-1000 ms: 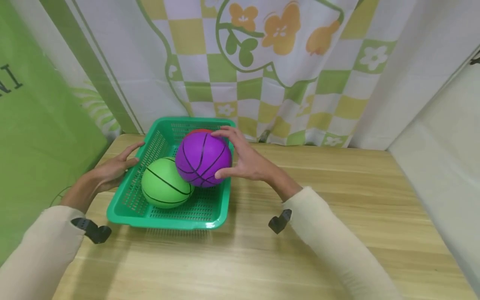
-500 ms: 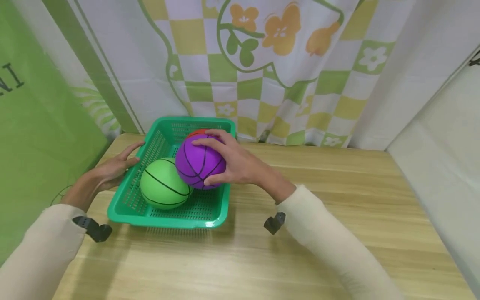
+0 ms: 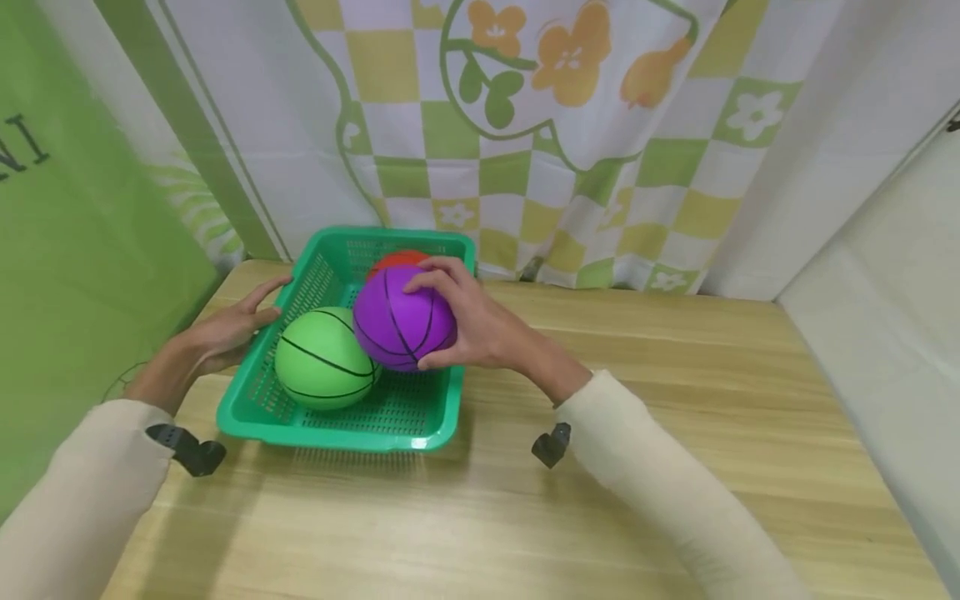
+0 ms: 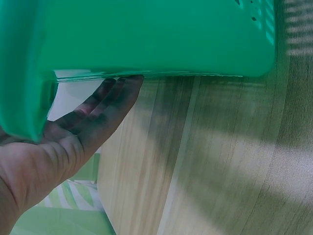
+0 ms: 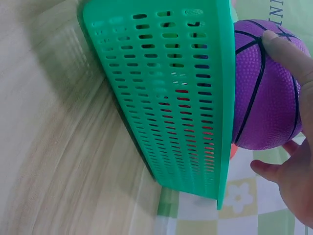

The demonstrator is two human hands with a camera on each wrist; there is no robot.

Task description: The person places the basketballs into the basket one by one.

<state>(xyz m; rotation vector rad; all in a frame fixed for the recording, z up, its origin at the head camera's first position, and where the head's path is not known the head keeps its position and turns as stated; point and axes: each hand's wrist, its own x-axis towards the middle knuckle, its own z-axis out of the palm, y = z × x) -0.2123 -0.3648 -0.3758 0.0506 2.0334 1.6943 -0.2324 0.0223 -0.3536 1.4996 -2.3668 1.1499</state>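
A green perforated plastic basket [image 3: 341, 435] stands on the wooden table, holding small toy basketballs. The purple basketball [image 3: 405, 317] sits high in the basket's right side, against the green basketball [image 3: 326, 358] and partly over the red basketball [image 3: 408, 258], which is mostly hidden. My right hand [image 3: 480, 321] grips the purple basketball from the right, thumb at the near side and fingers curved over the top. In the right wrist view the purple basketball [image 5: 266, 93] rises above the rim. My left hand [image 3: 228, 333] rests against the basket's left outer side, its fingers fairly straight [image 4: 98, 115].
The wooden table [image 3: 637, 433] extends to the right and front of the basket. A patterned curtain [image 3: 525, 183] hangs close behind the basket. Green cloth [image 3: 82, 250] borders the left, and a pale wall [image 3: 892, 275] stands at the right.
My right hand has shifted slightly left and further over the purple basketball, whose black lines have turned. More of the red basketball shows. The green one has shifted slightly left; my left hand stays put.
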